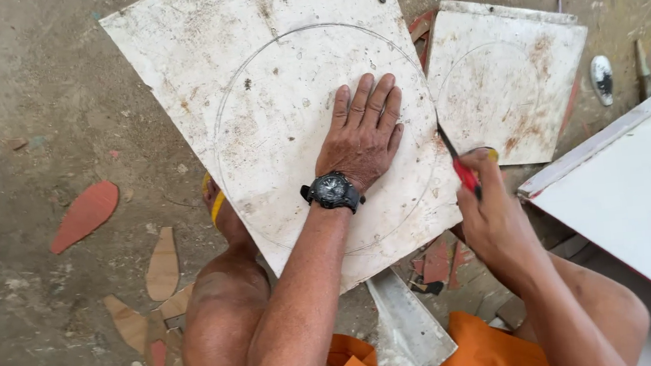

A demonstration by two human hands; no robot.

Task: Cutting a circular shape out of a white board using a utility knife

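Only had the one head cam, and it looked almost straight down from close up, over my knees and forearms onto the white board (pixel 271 109) lying on the dirty floor (pixel 7 102).

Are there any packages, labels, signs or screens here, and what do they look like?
No packages, labels or signs show.
Wristwatch: on the left hand, which lies flat on the big white tile; round black case, dark dial, too small to tell more.
Small oval object: on the floor at far right, beside the smaller tile; white with a dark patch, kind unclear.
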